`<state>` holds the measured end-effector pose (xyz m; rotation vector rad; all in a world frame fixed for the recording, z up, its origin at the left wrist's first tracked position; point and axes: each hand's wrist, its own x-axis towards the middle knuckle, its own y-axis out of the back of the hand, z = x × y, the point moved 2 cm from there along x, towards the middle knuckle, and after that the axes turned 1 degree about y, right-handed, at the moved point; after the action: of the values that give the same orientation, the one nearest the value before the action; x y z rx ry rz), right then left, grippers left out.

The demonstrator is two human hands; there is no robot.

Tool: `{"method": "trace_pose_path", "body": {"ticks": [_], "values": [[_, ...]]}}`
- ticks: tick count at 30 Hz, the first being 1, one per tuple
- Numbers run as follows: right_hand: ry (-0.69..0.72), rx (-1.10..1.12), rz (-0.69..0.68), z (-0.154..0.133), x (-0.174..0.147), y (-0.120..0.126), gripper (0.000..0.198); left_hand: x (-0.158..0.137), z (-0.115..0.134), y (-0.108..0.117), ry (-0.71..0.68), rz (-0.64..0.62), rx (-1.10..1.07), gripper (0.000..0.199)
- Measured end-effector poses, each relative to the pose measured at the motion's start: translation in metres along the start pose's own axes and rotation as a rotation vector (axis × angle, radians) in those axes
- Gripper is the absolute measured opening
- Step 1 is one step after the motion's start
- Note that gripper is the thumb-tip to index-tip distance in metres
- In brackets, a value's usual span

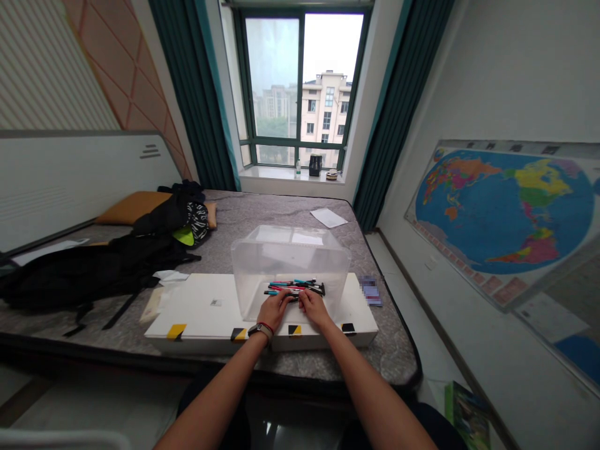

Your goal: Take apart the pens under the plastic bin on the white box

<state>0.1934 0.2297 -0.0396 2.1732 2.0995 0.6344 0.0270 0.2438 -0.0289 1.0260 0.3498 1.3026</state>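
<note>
A clear plastic bin (293, 257) lies tipped on its side, its opening facing me. Several pens (300, 284) in black, blue and red are heaped on its inner wall. My left hand (273, 310) reaches in at the left, its fingers closed on one end of a dark pen (294, 298) in front of the heap. My right hand (313, 308) is closed at the other end of this pen, thumb and fingers pinched together. The fingertips are small in view and partly cover what they hold.
Under the bin is a long white box (197, 306) with yellow and black tape, on a grey mattress (272, 209). A black backpack (94, 269) lies left. A paper sheet (329, 217) sits behind the bin, and a blurred purple item (371, 291) at right.
</note>
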Motion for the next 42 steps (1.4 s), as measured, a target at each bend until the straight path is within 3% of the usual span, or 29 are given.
{"method": "trace_pose_path", "body": {"ticks": [16,24,32,39,42], "values": [[0.011,-0.122,0.007,0.0011,-0.0009,0.0001,0.047,-0.0002,0.0010,-0.0026,0.011,0.005,0.072,0.033],[0.021,-0.075,0.017,0.0005,-0.0013,0.0002,0.040,-0.0005,0.0025,-0.0025,0.040,-0.025,0.115,0.035],[-0.023,0.083,0.024,0.0044,0.0003,-0.0018,0.028,0.0000,0.0032,-0.0018,-0.013,0.028,0.108,0.034],[-0.061,0.102,-0.001,0.0077,0.0016,-0.0030,0.042,-0.0004,0.0047,0.0002,-0.037,0.025,0.091,0.036],[-0.065,0.103,0.006,0.0081,0.0014,-0.0029,0.038,-0.0006,0.0050,0.0001,-0.034,0.017,0.092,0.036]]}}
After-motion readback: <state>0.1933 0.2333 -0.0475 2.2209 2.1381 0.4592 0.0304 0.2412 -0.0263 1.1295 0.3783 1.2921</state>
